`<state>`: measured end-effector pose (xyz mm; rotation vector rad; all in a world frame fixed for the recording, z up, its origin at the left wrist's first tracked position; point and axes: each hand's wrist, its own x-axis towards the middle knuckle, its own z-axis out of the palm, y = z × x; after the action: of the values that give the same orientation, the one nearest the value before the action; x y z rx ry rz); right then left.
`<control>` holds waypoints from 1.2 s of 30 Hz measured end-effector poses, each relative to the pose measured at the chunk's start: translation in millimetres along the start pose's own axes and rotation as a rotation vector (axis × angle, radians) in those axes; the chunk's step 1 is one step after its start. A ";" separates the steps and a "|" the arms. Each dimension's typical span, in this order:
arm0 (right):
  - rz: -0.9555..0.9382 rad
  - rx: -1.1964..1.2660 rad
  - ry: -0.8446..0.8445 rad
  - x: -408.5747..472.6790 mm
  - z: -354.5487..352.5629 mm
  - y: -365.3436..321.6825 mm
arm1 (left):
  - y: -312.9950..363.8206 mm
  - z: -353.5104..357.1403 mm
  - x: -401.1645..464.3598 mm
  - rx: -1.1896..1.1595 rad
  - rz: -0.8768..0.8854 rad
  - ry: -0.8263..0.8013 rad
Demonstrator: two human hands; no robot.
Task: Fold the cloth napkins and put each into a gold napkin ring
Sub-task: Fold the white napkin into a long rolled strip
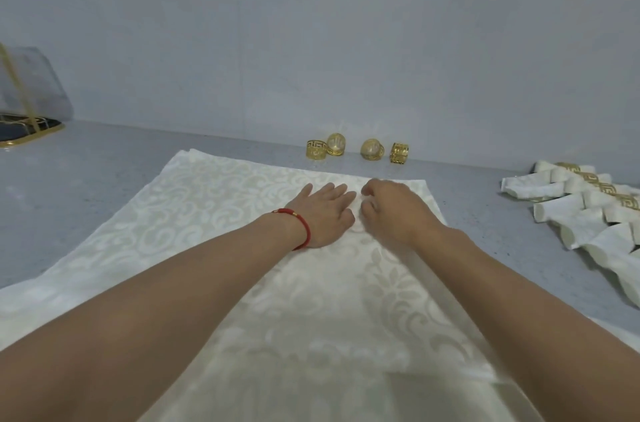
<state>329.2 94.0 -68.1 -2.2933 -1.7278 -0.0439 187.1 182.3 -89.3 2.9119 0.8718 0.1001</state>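
The right hand [388, 210] curls its fingers down onto the napkin [242, 248] near its far edge, its grip seemingly pinching a bit of the cloth, though the fingertips are hidden and this cannot be told for sure. Just beside it, the left hand [325, 214] lies flat with straight fingers, its grip released, pressing the cloth onto the table [86, 186]. The napkin under both hands is spread wide, apparently only begun, so its folding and ringing are still to come. Beyond the hands, four gold rings [356, 149] stand unused by the wall. Off to the right of the right hand lies a row of finished napkins [588, 207], rolled and already ringed, so much of the work looks done.
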 end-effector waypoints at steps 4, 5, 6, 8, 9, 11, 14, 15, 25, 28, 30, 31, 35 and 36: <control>0.091 -0.082 0.078 35.4 10.5 -6.4 | -0.6 0.3 2.7 -0.041 -0.020 -0.022; 0.106 -0.075 0.082 43.5 15.4 -7.5 | -2.1 0.9 3.3 -0.047 -0.026 -0.025; 0.120 -0.071 0.089 51.1 19.9 -7.3 | -3.2 1.9 4.2 -0.052 -0.029 -0.023; 0.145 -0.048 0.098 62.9 25.3 -4.2 | -2.7 3.5 5.5 -0.063 -0.026 0.003; 0.151 -0.009 0.109 68.4 27.9 -2.9 | -3.7 4.0 6.5 -0.073 -0.031 0.014; 0.142 0.094 0.148 72.9 29.5 -1.0 | -3.9 1.3 6.4 -0.150 -0.061 0.023; 0.120 0.204 0.191 72.2 28.6 -0.6 | -7.6 -5.4 5.4 -0.413 -0.096 -0.009; 0.119 0.219 0.197 70.6 27.1 -0.6 | -9.3 -8.6 4.8 -0.515 -0.110 -0.008; -0.073 0.071 0.271 53.8 14.7 7.2 | -13.3 -29.1 32.2 -0.421 -0.289 0.139; -0.133 0.042 0.255 45.6 15.2 8.7 | -7.4 -27.7 43.8 -0.439 -0.367 0.268; -0.165 0.052 0.236 41.1 15.2 11.2 | -4.8 -25.7 46.7 -0.431 -0.424 0.321; -0.173 0.062 0.226 39.1 15.2 12.3 | -3.7 -24.3 46.3 -0.421 -0.440 0.330; -0.116 0.167 0.151 38.8 9.5 15.1 | -6.5 -21.3 46.8 -0.393 -0.417 0.327; -0.082 0.214 0.135 41.4 8.0 15.9 | -7.9 -21.4 47.2 -0.379 -0.408 0.321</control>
<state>355.2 130.8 -71.3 -2.0203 -1.6704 -0.0274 220.2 216.6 -67.3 2.3514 1.3091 0.6345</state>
